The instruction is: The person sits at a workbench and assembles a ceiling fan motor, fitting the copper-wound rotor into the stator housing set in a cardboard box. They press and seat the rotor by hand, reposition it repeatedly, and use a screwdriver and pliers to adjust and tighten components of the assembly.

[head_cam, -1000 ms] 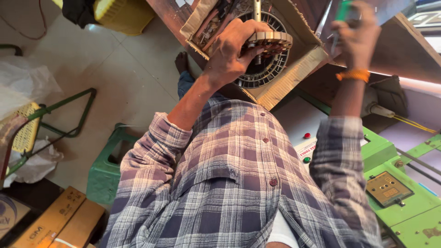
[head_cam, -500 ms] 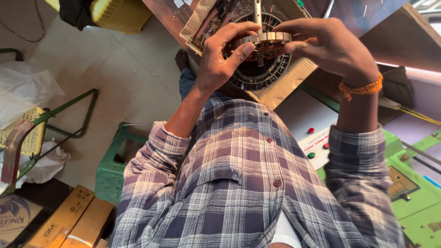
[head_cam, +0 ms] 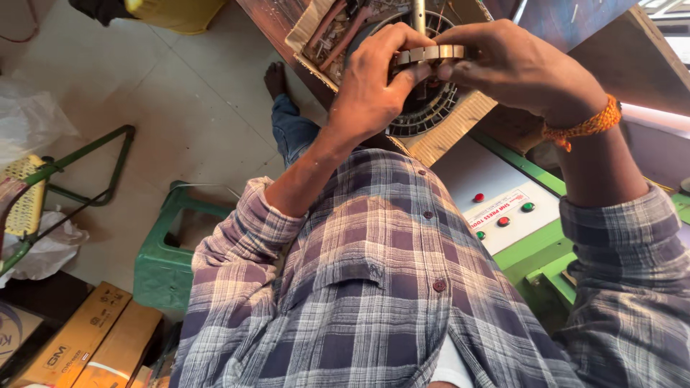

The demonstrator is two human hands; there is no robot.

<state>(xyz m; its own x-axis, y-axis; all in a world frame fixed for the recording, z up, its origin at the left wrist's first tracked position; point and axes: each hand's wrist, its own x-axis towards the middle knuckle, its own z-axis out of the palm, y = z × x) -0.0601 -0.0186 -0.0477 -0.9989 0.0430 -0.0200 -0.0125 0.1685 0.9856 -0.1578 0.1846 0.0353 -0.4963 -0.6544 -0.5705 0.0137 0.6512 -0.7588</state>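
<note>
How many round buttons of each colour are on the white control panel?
Red buttons: 2
Green buttons: 2
Total: 4, all on the white panel.

Workshop: green press machine [head_cam: 546, 266] with coloured control buttons [head_cam: 503, 221], wooden workbench [head_cam: 460, 129], cardboard boxes [head_cam: 86, 338] on tiled floor [head_cam: 180, 108]
</note>
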